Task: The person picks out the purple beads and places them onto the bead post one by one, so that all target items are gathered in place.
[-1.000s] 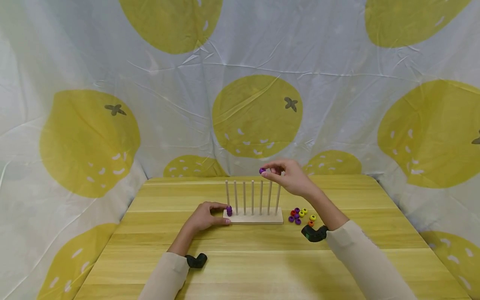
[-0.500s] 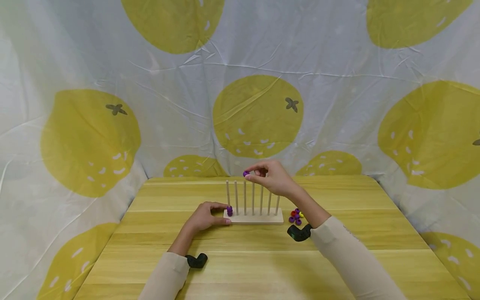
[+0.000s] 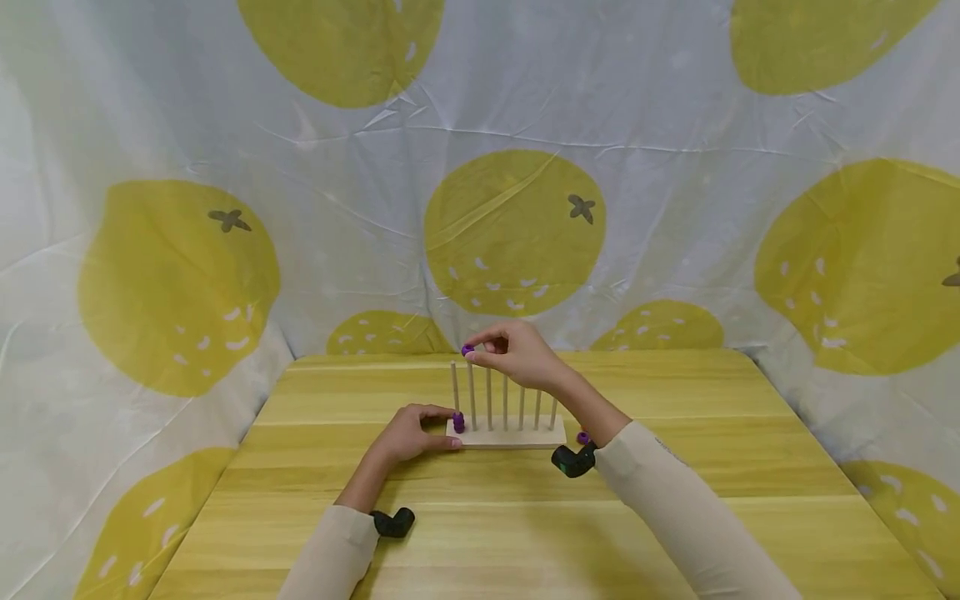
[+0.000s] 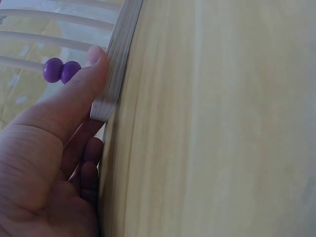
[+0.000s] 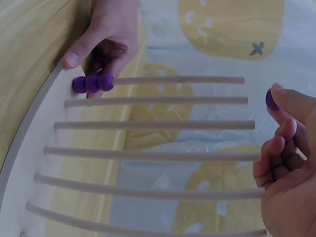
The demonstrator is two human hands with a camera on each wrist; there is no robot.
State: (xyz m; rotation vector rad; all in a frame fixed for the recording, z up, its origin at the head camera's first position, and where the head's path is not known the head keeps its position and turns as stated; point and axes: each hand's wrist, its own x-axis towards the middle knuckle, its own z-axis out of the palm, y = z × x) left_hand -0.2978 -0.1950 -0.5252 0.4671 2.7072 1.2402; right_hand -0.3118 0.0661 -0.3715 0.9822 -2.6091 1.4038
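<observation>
Staged tabletop recording nook, by the look of it: pale cloth [image 3: 360, 187] printed with big yellow fruit [image 3: 513, 237] hangs creased behind and along both sides of a wood-grain table [image 3: 480, 525]; black devices [image 3: 390, 525] sit at both wrists [image 3: 381, 460]. Room beyond hidden; home or lab, can't tell.

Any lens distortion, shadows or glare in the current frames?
Head: soft shadow on the tabletop; right wrist: lower pegs and wooden base bow, likely lens distortion, dim light; left wrist: pegs curve too, pale wash over the tabletop, possibly glare.
</observation>
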